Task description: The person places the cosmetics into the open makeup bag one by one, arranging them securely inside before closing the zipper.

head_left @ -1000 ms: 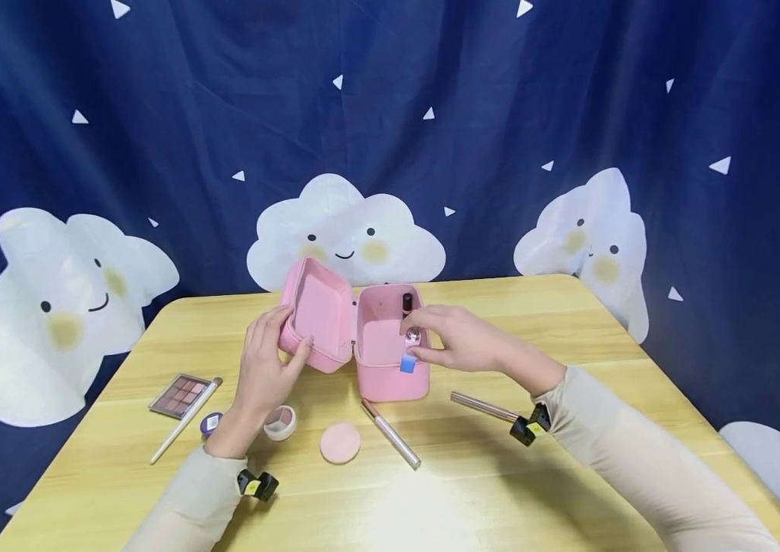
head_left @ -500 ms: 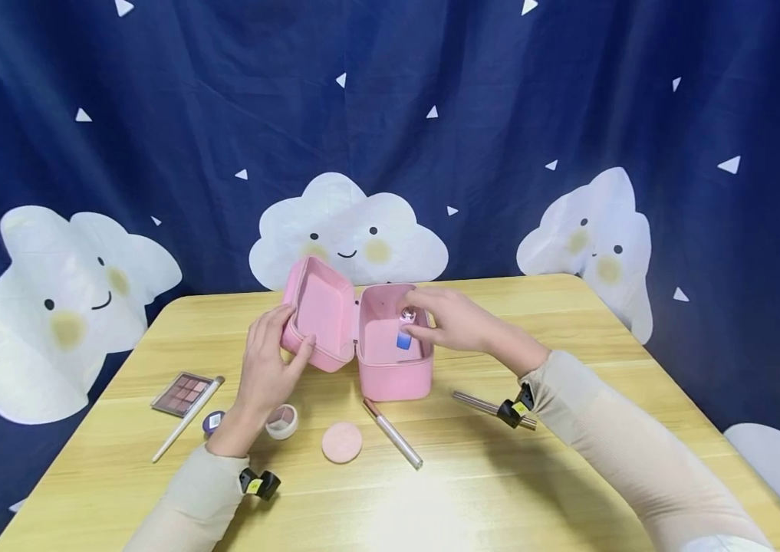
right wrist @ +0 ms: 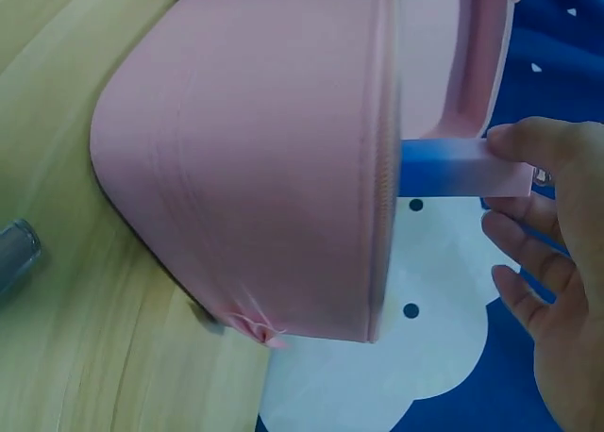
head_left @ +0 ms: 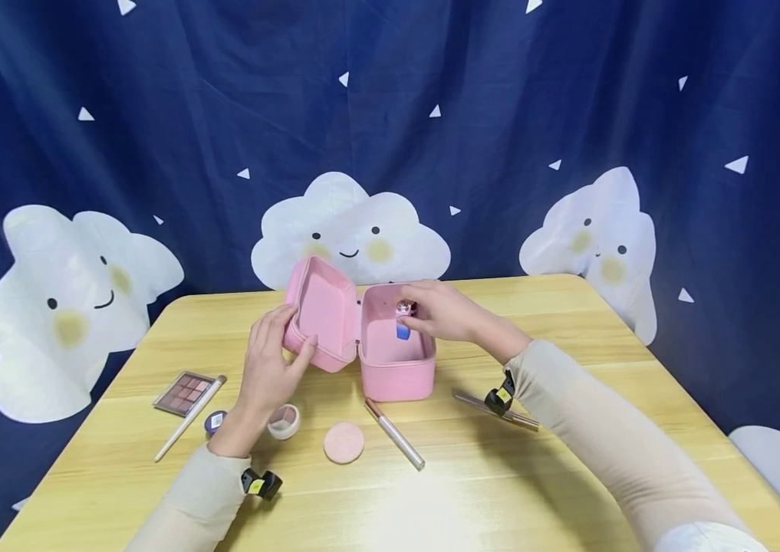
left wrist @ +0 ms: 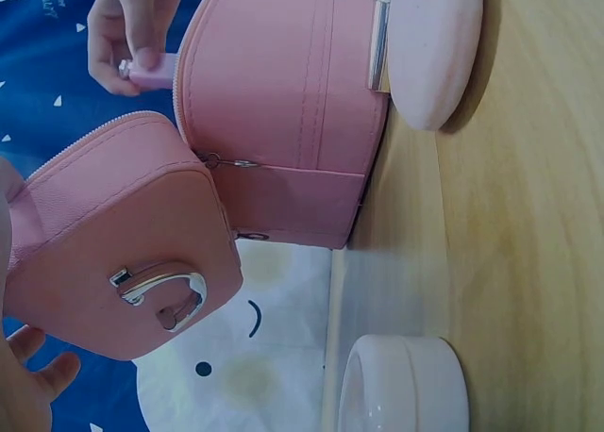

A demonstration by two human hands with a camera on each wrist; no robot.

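Observation:
A pink makeup case [head_left: 398, 382] stands on the table, its lid [head_left: 324, 307] swung out to the left on hinges. My left hand [head_left: 267, 372] holds the lid, fingers along the outer side and thumb at the near rim. My right hand [head_left: 441, 308] pinches a slim, boxy tube [right wrist: 458, 168] that fades from pink to blue, with a silver knob on top. The tube hangs upright, blue end down, at the mouth of the case. In the right wrist view its lower end is hidden behind the case wall.
Left on the table lie an eyeshadow palette [head_left: 185, 392], a makeup brush [head_left: 189, 418], a purple-lidded pot [head_left: 215, 422] and a white round pot [head_left: 284, 422]. In front are a pink powder puff [head_left: 344, 442] and a silver-brown tube [head_left: 396, 437]; another slim tube [head_left: 521, 420] lies right.
My right hand has carried the pink-and-blue tube back and slightly left, from over the case's near rim to above its inside. My left hand keeps its hold on the lid.

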